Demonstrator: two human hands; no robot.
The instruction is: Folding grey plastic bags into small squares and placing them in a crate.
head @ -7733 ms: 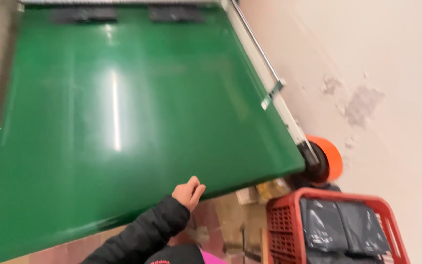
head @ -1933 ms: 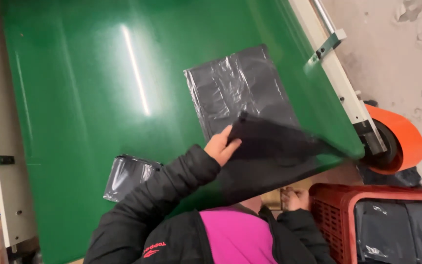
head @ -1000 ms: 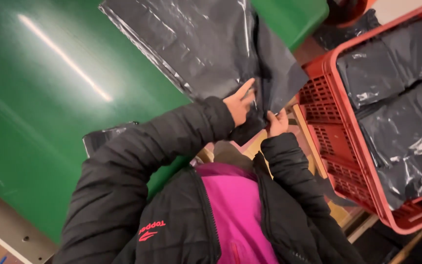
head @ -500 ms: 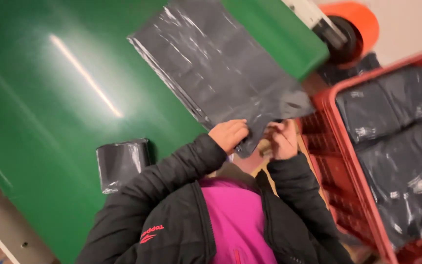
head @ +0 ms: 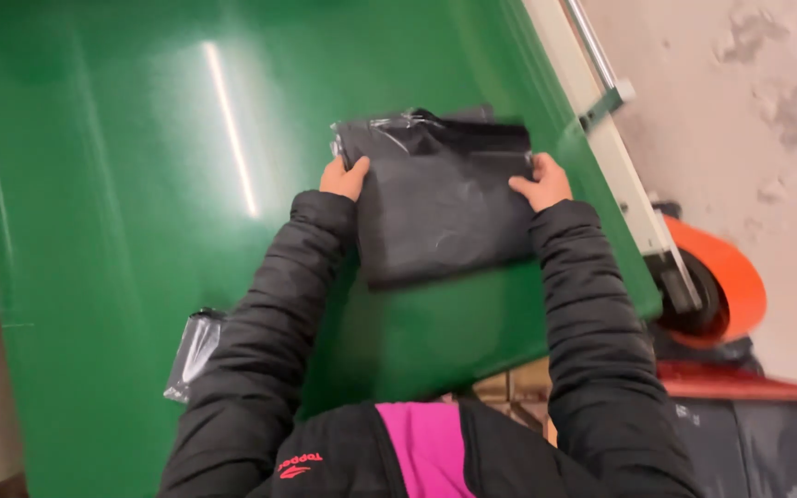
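A black plastic package point(head: 445, 207) lies flat on the green conveyor belt point(head: 94, 184), a little right of the middle of the frame. It is roughly rectangular, soft and a bit shiny, with small wrinkles on the surface and crumpled plastic along its upper edge. The left hand point(head: 343, 177) grasps its upper left corner, with the fingers bent over the edge, and the right hand point(head: 541, 181) holds its right side near the upper corner, so both hands are closed on the same package. Both arms wear black padded sleeves point(head: 592, 314), and a pink garment point(head: 426, 447) shows at the bottom centre of the frame. In the lower left, just beside the left sleeve, 1 smaller dark plastic package point(head: 194, 352) lies on the belt, partly hidden by the arm. At the right edge of the belt runs a pale metal rail point(head: 615, 152). In the lower right there is an orange round part point(head: 726, 277), and below it the rim of a red crate point(head: 758, 385) with dark plastic packages point(head: 758, 452) inside.
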